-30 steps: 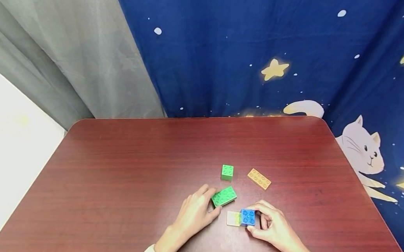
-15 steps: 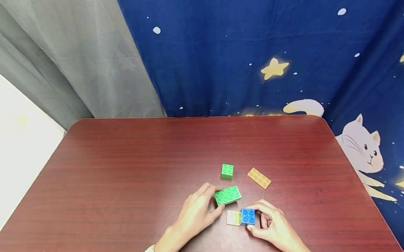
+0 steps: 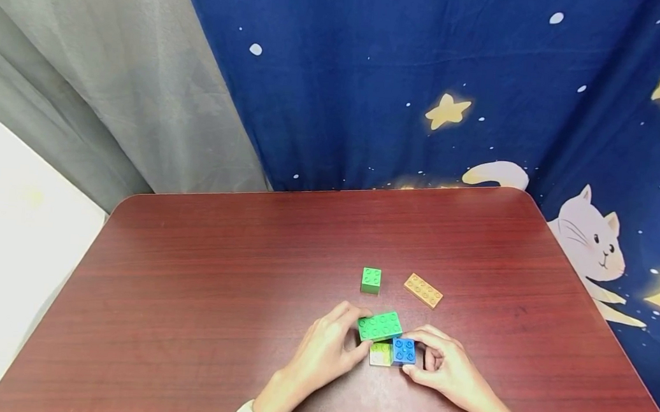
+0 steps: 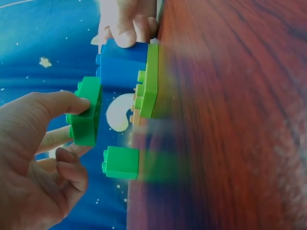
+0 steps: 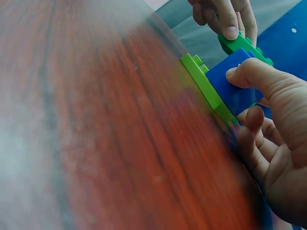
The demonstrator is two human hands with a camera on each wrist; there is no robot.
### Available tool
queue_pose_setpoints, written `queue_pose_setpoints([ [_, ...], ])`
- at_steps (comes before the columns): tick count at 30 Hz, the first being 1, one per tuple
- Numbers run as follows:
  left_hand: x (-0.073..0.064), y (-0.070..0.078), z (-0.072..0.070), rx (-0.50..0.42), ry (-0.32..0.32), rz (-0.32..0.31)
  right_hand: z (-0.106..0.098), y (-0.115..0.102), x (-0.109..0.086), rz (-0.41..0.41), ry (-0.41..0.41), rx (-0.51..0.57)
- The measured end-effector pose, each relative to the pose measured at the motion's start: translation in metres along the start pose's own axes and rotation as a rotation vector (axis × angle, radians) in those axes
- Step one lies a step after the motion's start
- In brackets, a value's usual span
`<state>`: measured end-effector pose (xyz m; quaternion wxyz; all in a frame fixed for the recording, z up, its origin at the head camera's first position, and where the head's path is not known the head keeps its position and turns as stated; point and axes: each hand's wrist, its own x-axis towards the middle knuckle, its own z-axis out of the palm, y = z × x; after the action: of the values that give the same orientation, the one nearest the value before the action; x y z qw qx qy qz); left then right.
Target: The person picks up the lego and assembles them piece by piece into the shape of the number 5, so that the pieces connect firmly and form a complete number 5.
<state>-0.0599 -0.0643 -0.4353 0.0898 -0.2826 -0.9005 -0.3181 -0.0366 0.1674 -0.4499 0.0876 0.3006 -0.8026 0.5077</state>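
Note:
My left hand (image 3: 329,340) pinches a long green brick (image 3: 379,326) between thumb and fingers. In the left wrist view this green brick (image 4: 87,112) is held above the table, level with the upper part of the blue brick (image 4: 123,64). My right hand (image 3: 446,367) grips that square blue brick (image 3: 403,350) by its sides. The blue brick sits on one end of a thin lime-green plate (image 4: 151,81), whose other studs are bare. In the right wrist view my thumb presses the side of the blue brick (image 5: 234,81), and the lime plate (image 5: 206,88) lies beneath it at the tabletop.
A small square green brick (image 3: 371,280) stands behind the long green one. To its right lies a flat orange plate (image 3: 423,291) with two rows of studs. The reddish wooden table (image 3: 216,274) reaches back to a blue star-patterned curtain (image 3: 362,74).
My left hand has moved to the right with the long green brick, which has also turned a little and now overlaps the back of the lime plate. The right hand stays on the blue brick.

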Motion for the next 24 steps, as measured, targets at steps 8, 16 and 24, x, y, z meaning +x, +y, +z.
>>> queue_pose_setpoints([
  [8, 0.001, 0.001, 0.000, 0.003, 0.011, 0.021, 0.008, 0.032, -0.013, 0.006, 0.022, -0.056],
  [16, -0.001, 0.004, 0.001, 0.001, 0.021, 0.050, 0.007, 0.029, -0.012, 0.026, 0.012, -0.011],
  [24, -0.002, 0.006, 0.003, -0.021, 0.002, 0.065, 0.009, 0.031, -0.013, 0.013, 0.022, -0.025],
])
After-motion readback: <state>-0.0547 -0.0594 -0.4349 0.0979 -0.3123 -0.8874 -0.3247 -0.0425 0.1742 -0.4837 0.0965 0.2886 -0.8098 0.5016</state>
